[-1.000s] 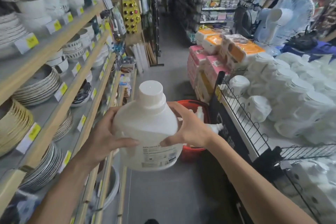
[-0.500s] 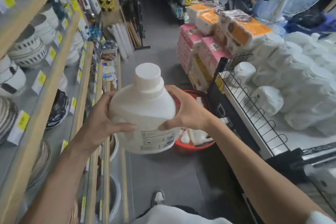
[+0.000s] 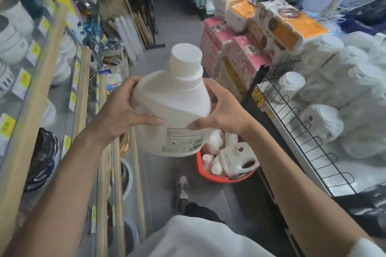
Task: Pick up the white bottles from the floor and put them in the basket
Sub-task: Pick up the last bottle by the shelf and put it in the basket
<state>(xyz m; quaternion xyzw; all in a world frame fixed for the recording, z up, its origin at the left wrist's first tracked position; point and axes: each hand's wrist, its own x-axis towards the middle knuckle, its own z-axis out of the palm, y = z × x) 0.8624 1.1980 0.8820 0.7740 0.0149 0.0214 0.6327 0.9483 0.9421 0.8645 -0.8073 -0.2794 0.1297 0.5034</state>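
Left hand [image 3: 119, 115] and right hand [image 3: 225, 112] clasp the bottle [image 3: 173, 106] by its sides above the basket [image 3: 208, 175], so lower it gently onto the bottles [image 3: 234, 158] inside, letting go only once settled.

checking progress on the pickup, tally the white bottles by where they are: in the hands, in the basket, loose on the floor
held bottle, gripped by left hand and right hand: 1
basket bottles in the red basket: 5 showing; the held bottle may hide more
loose on the visible floor: 0
total: 6 showing
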